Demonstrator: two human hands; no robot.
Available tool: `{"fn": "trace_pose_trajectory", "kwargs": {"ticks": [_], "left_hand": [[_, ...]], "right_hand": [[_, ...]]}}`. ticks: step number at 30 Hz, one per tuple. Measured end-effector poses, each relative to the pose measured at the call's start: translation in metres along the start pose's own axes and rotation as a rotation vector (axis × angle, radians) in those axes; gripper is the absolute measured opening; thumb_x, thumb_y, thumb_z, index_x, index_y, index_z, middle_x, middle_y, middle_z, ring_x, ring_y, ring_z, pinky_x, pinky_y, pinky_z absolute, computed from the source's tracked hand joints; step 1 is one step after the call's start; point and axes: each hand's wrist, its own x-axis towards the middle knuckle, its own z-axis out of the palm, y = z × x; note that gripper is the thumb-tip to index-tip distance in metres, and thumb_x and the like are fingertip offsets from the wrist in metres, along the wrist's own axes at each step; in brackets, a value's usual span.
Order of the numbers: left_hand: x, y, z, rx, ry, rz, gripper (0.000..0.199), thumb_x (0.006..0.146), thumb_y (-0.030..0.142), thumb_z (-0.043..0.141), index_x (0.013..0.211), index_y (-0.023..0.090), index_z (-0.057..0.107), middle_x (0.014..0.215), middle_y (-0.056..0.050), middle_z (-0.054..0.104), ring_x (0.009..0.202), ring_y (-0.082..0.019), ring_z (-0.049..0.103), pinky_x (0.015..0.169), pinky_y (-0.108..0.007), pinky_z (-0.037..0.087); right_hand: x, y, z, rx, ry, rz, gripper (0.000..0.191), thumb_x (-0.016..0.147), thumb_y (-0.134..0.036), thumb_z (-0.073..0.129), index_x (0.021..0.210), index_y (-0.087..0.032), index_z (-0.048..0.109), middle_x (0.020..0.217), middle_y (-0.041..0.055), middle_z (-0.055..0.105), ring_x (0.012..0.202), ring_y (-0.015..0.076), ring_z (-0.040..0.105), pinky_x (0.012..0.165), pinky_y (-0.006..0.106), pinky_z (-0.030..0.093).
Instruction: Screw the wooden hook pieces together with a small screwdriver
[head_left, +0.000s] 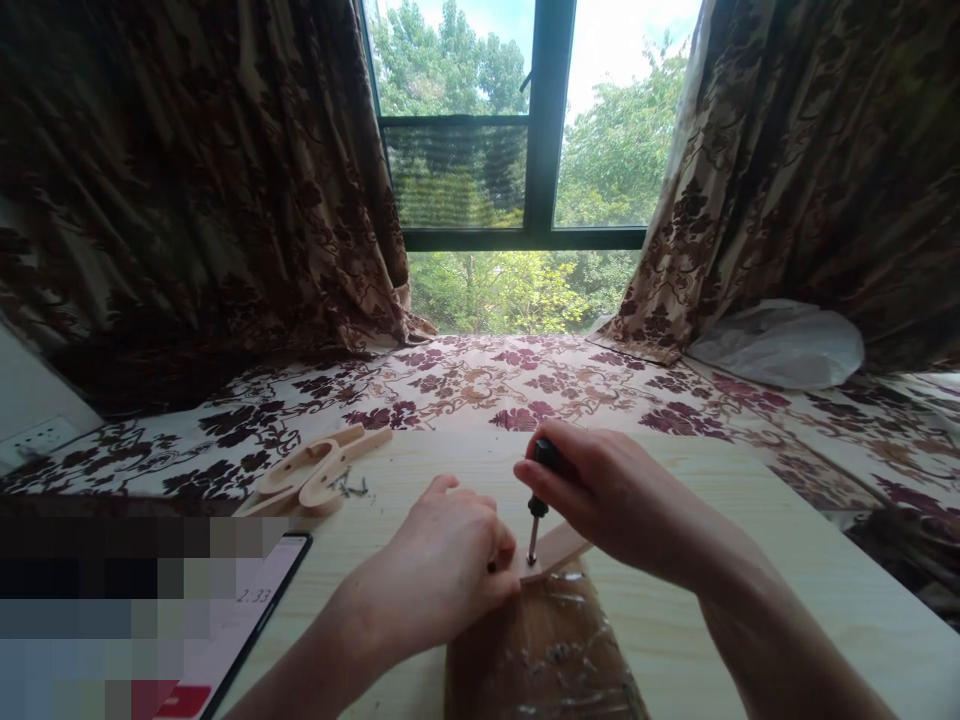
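Note:
My right hand (592, 490) is wrapped round the black handle of a screwdriver (537, 505), which stands nearly upright. Its tip meets a small screw (531, 560) near the end of a pale wooden piece (559, 552). With fingers curled, my left hand (457, 550) grips the near end of that wooden piece, covering part of it. A small dark spot shows by the left fingertips, too small to name. Under the wooden piece lies a brown block wrapped in clear tape (536, 650).
Several curved wooden pieces (322, 470) lie at the left back of the pale wooden board (420, 455), beside a pile of screws (352, 487). A phone (262, 610) lies at the left. Behind are a floral cloth (480, 385), a white plastic bag (784, 342), curtains and a window.

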Motion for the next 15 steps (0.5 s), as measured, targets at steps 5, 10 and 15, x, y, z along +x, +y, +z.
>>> {"fn": "trace_pose_trajectory", "kwargs": {"ticks": [5, 10, 15], "left_hand": [[0.001, -0.005, 0.007, 0.031, 0.042, 0.026, 0.021, 0.077, 0.018, 0.055, 0.056, 0.02, 0.057, 0.058, 0.005, 0.062, 0.064, -0.013, 0.053, 0.081, -0.033, 0.028], [-0.001, -0.003, 0.004, 0.012, 0.027, 0.012, 0.024, 0.077, 0.018, 0.054, 0.054, 0.019, 0.056, 0.058, 0.004, 0.059, 0.061, -0.013, 0.053, 0.083, -0.034, 0.029], [-0.001, 0.001, -0.001, -0.007, 0.009, -0.012, 0.022, 0.078, 0.019, 0.054, 0.057, 0.021, 0.061, 0.064, 0.003, 0.061, 0.067, -0.014, 0.054, 0.087, -0.036, 0.028]], "right_hand": [[-0.006, -0.005, -0.004, 0.076, -0.091, -0.134, 0.015, 0.086, -0.031, 0.054, 0.076, -0.02, 0.055, 0.063, -0.0037, 0.055, 0.057, 0.0101, 0.044, 0.052, 0.024, 0.03], [-0.001, 0.002, 0.002, 0.074, -0.051, -0.072, 0.025, 0.086, -0.035, 0.052, 0.067, -0.019, 0.053, 0.059, -0.002, 0.055, 0.055, 0.0105, 0.044, 0.05, 0.024, 0.029], [0.005, 0.009, 0.005, 0.098, 0.021, -0.009, 0.026, 0.086, -0.035, 0.052, 0.066, -0.018, 0.052, 0.061, 0.0002, 0.057, 0.057, 0.0117, 0.047, 0.052, 0.025, 0.032]]}}
